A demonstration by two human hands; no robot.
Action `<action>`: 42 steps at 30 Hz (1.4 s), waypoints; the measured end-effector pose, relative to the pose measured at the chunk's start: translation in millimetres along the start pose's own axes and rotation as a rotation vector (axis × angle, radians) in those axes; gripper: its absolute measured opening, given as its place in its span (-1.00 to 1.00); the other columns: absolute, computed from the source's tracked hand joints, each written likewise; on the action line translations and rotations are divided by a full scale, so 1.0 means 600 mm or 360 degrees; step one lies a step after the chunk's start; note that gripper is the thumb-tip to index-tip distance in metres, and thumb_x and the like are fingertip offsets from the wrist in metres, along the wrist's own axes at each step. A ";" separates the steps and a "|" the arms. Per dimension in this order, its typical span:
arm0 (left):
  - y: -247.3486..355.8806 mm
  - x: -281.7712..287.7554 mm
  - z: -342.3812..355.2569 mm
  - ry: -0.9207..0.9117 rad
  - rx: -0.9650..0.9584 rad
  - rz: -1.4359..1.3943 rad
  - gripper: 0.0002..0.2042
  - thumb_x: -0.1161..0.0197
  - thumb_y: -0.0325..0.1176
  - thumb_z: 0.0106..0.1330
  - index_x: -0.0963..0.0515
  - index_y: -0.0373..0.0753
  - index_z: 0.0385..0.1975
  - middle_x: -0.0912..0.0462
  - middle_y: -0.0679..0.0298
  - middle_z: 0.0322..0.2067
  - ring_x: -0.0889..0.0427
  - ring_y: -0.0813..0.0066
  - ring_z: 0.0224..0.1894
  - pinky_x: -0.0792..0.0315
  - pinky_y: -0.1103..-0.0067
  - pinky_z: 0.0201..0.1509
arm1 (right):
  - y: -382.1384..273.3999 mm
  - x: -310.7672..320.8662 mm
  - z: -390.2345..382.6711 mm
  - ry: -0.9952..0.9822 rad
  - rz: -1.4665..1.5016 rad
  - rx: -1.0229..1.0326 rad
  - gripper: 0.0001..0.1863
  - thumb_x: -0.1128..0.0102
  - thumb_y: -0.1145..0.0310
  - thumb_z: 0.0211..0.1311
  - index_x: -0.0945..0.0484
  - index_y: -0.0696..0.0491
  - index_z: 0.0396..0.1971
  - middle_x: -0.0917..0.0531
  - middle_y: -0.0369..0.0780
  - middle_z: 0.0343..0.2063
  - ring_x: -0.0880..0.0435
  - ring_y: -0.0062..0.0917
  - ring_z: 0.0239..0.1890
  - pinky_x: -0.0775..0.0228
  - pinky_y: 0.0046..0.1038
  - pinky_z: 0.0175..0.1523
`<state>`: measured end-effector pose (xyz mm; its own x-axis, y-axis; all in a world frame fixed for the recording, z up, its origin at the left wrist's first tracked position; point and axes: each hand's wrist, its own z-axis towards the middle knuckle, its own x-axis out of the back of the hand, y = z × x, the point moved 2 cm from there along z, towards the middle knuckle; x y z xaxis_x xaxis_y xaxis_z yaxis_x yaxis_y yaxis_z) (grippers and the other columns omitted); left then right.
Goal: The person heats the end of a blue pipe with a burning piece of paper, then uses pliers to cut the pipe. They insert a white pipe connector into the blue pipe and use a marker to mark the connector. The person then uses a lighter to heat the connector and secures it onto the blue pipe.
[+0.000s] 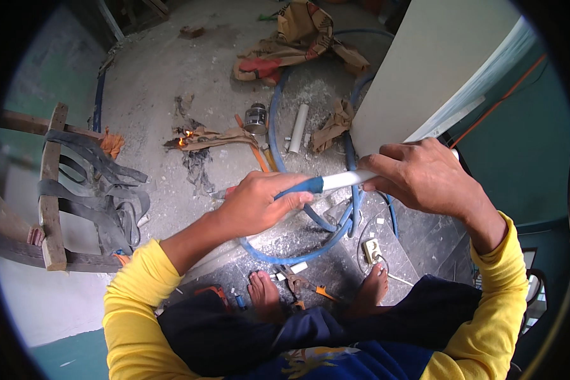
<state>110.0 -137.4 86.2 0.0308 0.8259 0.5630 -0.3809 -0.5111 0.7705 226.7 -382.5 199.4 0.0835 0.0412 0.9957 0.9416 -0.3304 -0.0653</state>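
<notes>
Left fingers (292,201) gripping curved blue hose (310,185); right fingers (384,166) pinching straight white pipe (341,180) meeting hose end.

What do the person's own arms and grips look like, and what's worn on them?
The left sleeve and right sleeve are plain yellow, wrinkled and pushed up, baring the left forearm and right forearm. The left grip and right grip are bare hands; no gloves or wristwear show.

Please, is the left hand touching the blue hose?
Touching: in the head view, the left hand closes around the blue hose near its end.
</notes>
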 end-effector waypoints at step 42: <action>0.071 0.053 0.001 0.0317 0.0037 0.0548 -0.70 -0.39 -0.18 0.44 -0.67 -0.32 -0.08 -0.69 0.05 -0.28 -0.69 0.17 -0.17 -0.51 0.37 0.03 | -0.011 0.000 -0.014 0.0330 -0.0170 -0.0137 -0.75 -0.32 0.18 0.38 -0.59 0.06 -0.20 -0.57 -0.18 -0.43 -0.67 -0.21 -0.29 -0.55 -0.19 -0.17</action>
<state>95.1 -132.8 136.9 -0.2756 0.6342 0.7224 -0.3169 -0.7694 0.5546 217.8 -388.1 200.4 -0.0919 -0.1115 0.9895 0.9095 -0.4140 0.0378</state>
